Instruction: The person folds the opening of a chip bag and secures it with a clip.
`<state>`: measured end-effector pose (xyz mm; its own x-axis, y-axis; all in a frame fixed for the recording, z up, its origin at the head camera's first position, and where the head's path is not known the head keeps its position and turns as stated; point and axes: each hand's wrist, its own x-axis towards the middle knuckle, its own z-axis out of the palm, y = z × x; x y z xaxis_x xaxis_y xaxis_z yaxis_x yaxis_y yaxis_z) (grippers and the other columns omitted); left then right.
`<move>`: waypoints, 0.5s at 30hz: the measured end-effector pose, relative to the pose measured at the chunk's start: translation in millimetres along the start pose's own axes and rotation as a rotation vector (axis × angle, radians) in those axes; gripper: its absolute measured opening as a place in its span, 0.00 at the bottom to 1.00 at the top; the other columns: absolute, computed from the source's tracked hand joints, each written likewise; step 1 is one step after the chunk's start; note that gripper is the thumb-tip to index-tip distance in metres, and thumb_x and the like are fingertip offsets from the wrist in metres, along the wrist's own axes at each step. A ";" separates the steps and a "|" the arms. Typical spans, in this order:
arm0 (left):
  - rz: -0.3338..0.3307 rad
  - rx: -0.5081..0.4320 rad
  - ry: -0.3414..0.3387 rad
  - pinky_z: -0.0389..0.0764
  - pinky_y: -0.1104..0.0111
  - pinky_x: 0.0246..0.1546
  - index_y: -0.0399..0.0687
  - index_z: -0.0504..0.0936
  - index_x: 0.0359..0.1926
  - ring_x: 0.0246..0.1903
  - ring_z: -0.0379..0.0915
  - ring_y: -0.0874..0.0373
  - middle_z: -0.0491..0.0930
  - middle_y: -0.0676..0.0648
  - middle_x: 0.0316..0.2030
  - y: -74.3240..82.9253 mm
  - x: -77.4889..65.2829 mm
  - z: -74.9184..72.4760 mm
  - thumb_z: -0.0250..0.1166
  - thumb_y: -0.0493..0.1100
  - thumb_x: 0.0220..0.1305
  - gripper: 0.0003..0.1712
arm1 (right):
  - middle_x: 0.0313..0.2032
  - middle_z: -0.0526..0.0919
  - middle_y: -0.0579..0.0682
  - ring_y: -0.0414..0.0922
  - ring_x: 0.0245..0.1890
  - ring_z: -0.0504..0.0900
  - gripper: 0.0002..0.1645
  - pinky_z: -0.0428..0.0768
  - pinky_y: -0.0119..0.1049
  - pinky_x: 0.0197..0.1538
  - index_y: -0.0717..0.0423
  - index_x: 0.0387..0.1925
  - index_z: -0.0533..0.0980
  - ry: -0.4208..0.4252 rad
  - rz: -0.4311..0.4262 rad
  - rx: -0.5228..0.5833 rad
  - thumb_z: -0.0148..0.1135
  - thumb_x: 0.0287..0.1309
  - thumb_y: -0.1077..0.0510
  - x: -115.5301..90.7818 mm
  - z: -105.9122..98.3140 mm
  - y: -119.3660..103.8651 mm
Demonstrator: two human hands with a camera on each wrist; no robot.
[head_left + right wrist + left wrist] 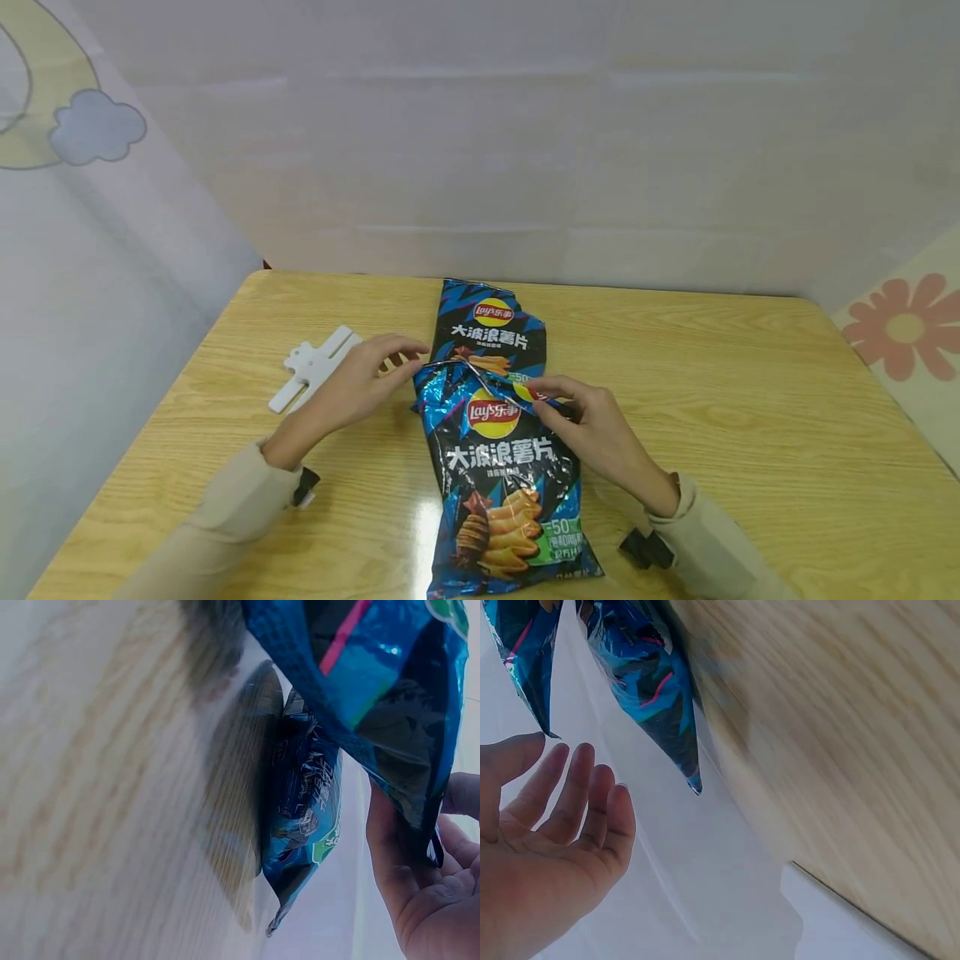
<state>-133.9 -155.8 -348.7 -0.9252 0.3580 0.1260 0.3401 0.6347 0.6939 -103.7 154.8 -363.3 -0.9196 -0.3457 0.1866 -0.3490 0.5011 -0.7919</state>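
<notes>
A blue and black potato chip bag (501, 475) lies face up before me, its top edge raised and folded over at the right. My right hand (600, 429) pinches that top right corner between thumb and fingers; in the right wrist view, the corner sits inside the hand (442, 900). At the top left corner is my left hand (367, 379), its fingers loosely bent and spread. The left wrist view shows the left thumb (521, 754) right at the bag's tip (540, 705), with the other fingers apart from it. Behind lies a second chip bag (491, 333), partly covered by the first.
A white plastic clip (318, 367) rests on the wooden table (712, 400) at the left, partly behind my left hand. Pale cloth (525, 167) hangs along the table's far edge.
</notes>
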 end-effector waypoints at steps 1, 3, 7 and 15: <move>0.004 0.006 0.004 0.78 0.61 0.46 0.44 0.81 0.57 0.44 0.77 0.55 0.83 0.45 0.54 -1.0 -0.4 -0.5 0.57 0.43 0.74 0.16 | 0.49 0.87 0.56 0.50 0.45 0.87 0.16 0.83 0.30 0.41 0.59 0.53 0.80 0.000 0.000 -0.001 0.62 0.64 0.64 0.0 -0.1 0.0; 0.011 0.019 0.013 0.79 0.61 0.45 0.43 0.81 0.56 0.45 0.77 0.54 0.83 0.45 0.54 -2.9 -1.5 -2.0 0.58 0.41 0.73 0.15 | 0.49 0.87 0.56 0.49 0.45 0.87 0.16 0.83 0.30 0.41 0.59 0.53 0.80 -0.001 0.001 -0.001 0.62 0.64 0.64 -0.1 -0.2 0.0; 0.022 0.058 0.032 0.79 0.59 0.45 0.44 0.82 0.56 0.45 0.77 0.53 0.83 0.45 0.53 -7.9 -3.4 -5.0 0.59 0.39 0.72 0.15 | 0.49 0.87 0.56 0.49 0.45 0.87 0.16 0.83 0.30 0.41 0.59 0.54 0.80 -0.004 0.004 0.001 0.62 0.64 0.64 -0.2 -0.3 0.2; 0.011 0.094 0.046 0.77 0.60 0.44 0.43 0.81 0.56 0.45 0.76 0.52 0.83 0.42 0.52 -15.5 -8.5 -11.4 0.60 0.40 0.72 0.15 | 0.49 0.87 0.56 0.49 0.46 0.87 0.16 0.83 0.31 0.42 0.58 0.54 0.80 -0.007 0.008 -0.001 0.62 0.64 0.63 -0.2 -0.2 1.5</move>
<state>-133.3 -176.5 -352.4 -0.9273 0.3349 0.1671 0.3626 0.6929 0.6233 -104.1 155.8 -364.5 -0.9212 -0.3473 0.1756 -0.3415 0.5048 -0.7928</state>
